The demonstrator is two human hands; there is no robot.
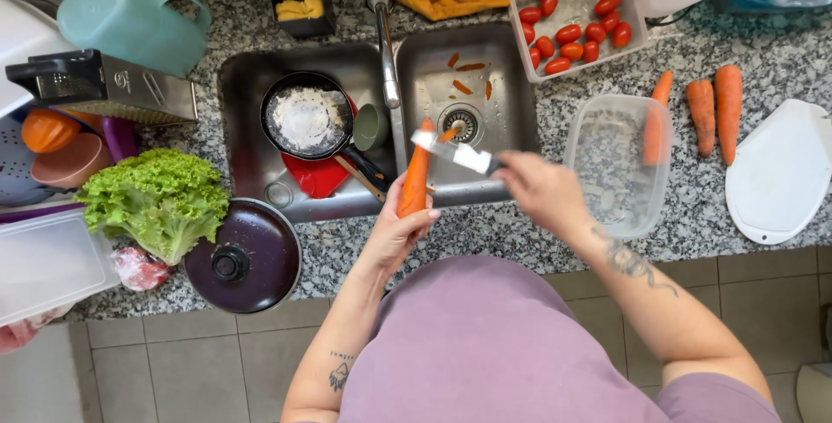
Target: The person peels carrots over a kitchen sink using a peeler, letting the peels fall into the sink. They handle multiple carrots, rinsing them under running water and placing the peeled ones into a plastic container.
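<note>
Seen from above, a person in a purple top stands at a speckled granite counter (485, 232) with a double steel sink (485, 68). The left hand (400, 231) is wrapped around the lower end of a carrot (416, 176), holding it upright over the front edge of the sink. The right hand (542, 189) is closed on the handle of a knife (452, 151), whose pale blade lies across the carrot's upper end. Orange peel strips (462, 87) lie in the right basin near the drain. The left basin holds a dark frying pan (306, 118) with white residue. To the right of the sink stands a clear plastic container (617, 167), with three more carrots (716, 107) beyond it and a tray of small red tomatoes (572, 29) behind. A head of green lettuce (156, 202) and a dark pot lid (245, 258) sit at the left.
</note>
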